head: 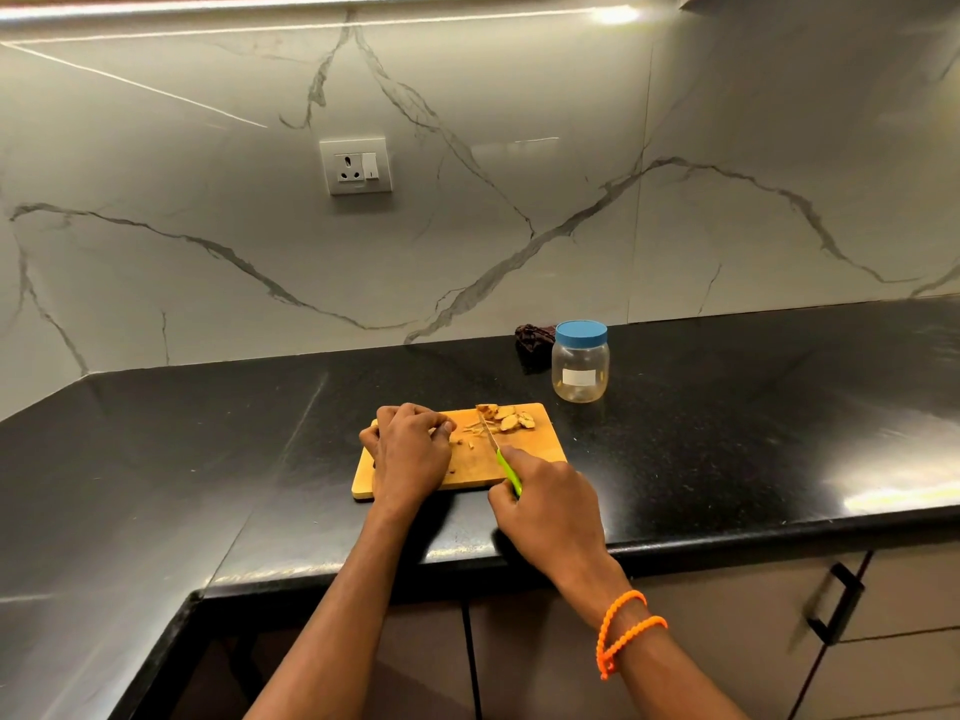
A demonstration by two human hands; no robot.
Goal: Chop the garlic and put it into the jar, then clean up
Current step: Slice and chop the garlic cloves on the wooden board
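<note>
One left hand (410, 449) hides its garlic piece.

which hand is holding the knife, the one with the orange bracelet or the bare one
The right hand, the one with the orange bead bracelet on its wrist, grips the green-handled knife. The bare left hand is curled on the cutting board instead.
</note>
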